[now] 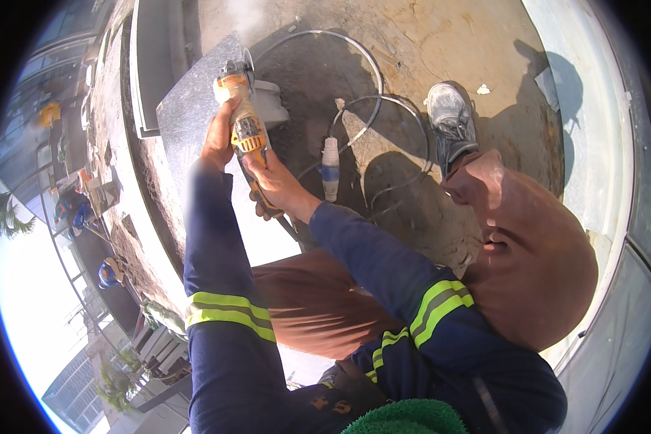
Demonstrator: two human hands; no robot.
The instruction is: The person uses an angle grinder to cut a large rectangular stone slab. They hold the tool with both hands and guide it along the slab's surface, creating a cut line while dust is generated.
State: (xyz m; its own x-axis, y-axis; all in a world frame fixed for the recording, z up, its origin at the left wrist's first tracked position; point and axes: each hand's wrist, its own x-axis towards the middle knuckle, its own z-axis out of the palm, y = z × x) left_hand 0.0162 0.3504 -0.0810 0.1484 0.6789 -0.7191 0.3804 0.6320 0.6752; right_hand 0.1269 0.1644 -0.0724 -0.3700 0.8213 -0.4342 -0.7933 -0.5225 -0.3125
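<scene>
A yellow and black angle grinder (243, 116) is held with both hands over a dark grey stone slab (188, 108). My left hand (220, 137) grips the grinder's body near the front. My right hand (278, 184) wraps the rear handle. The disc end (247, 64) sits at the slab's far edge, beside a pale round block (271, 105), and pale dust rises above it. Both arms wear dark blue sleeves with yellow reflective bands.
A grey cable (365, 79) loops over the sandy ground to a blue and white plug connector (330, 168). A dusty shoe (452, 119) stands to the right. Brown cloth (535, 253) hangs at the right. More slabs (152, 65) lie at the back left. People in helmets (110, 271) are far below at the left.
</scene>
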